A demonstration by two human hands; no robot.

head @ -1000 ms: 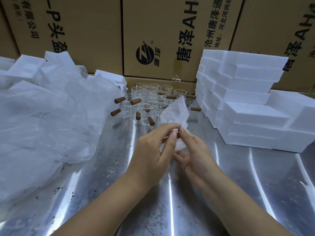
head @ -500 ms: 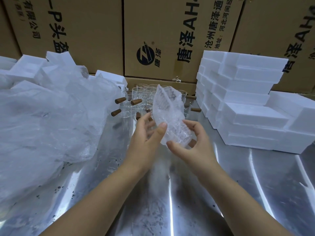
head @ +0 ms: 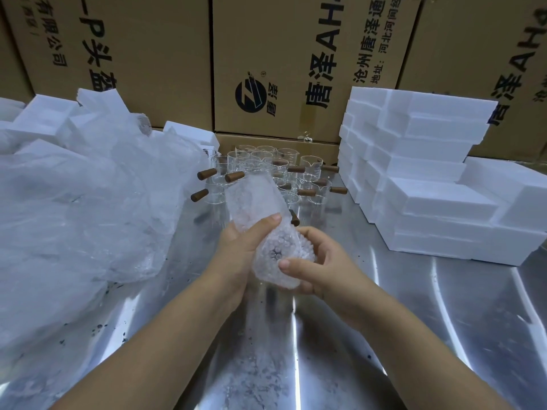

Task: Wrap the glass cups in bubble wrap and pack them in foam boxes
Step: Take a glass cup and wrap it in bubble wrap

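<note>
— What is the feed showing you, biggest things first?

— Printed cardboard boxes (head: 165,69) are standing in a row along the far edge of the steel tabletop (head: 444,335). A crumpled clear plastic sheet (head: 88,217) is lying heaped over the left side and spilling toward the middle. White foam boxes (head: 429,187) are sitting stacked along the right side, from the far edge toward the right edge. More of them are poking out behind the sheet at the far left corner.

— And the glass cups?

— The glass cups (head: 266,164) are standing bunched at the middle of the far edge, between the sheet and the foam stack. Their brown handles are sticking out sideways.

— What are you holding?

— I'm holding a roll of bubble wrap (head: 257,220) above the middle of the tabletop, tilted, with its upper end leaning toward the cups. My left hand (head: 239,253) is wrapping its fingers round the roll's middle from the left. My right hand (head: 322,267) is cupping the lower end, with the thumb pressing across the front.

— Is a cup inside?

— I'm not making that out through the bubbles. One brown handle (head: 294,218) is showing just beside the roll's right side, and I cannot tell whose it is.
</note>
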